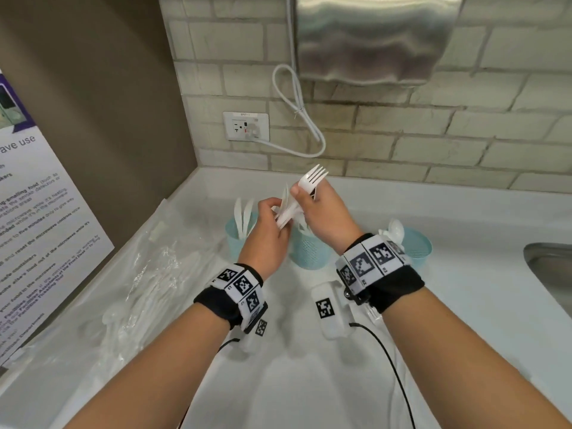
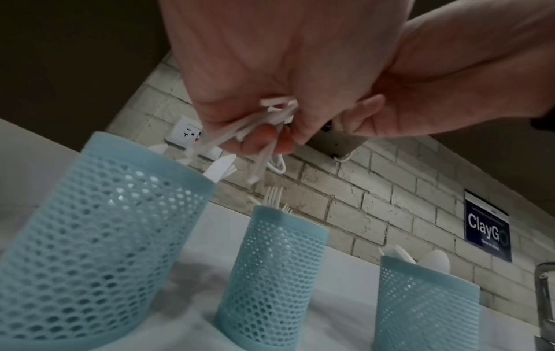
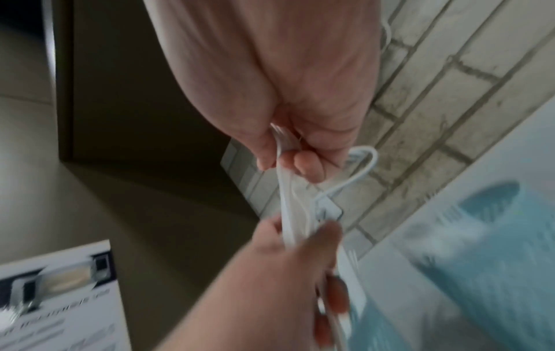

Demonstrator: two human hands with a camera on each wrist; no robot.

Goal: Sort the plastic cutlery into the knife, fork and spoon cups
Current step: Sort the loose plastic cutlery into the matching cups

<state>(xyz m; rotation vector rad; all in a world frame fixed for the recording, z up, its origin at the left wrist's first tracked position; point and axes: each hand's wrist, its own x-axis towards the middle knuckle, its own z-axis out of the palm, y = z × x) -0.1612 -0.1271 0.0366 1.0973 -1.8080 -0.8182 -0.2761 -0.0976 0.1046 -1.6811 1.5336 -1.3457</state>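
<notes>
Three pale blue mesh cups stand in a row on the white counter: a knife cup (image 1: 236, 241) on the left, a fork cup (image 1: 309, 250) in the middle, a spoon cup (image 1: 416, 247) on the right. Above the fork cup my left hand (image 1: 272, 224) grips a bundle of white plastic cutlery (image 1: 286, 212) by the handles. My right hand (image 1: 318, 212) pinches white forks (image 1: 314, 178) near their heads, tines up, their handles still among the bundle. In the left wrist view the handles (image 2: 270, 116) cross in my fingers above the cups (image 2: 270, 273).
A clear plastic bag (image 1: 148, 274) with more white cutlery lies on the counter at the left, beside a printed notice (image 1: 40, 230). A steel sink (image 1: 551, 267) is at the right edge. On the brick wall are an outlet (image 1: 246, 126), a looped cord and a metal dispenser (image 1: 371, 38).
</notes>
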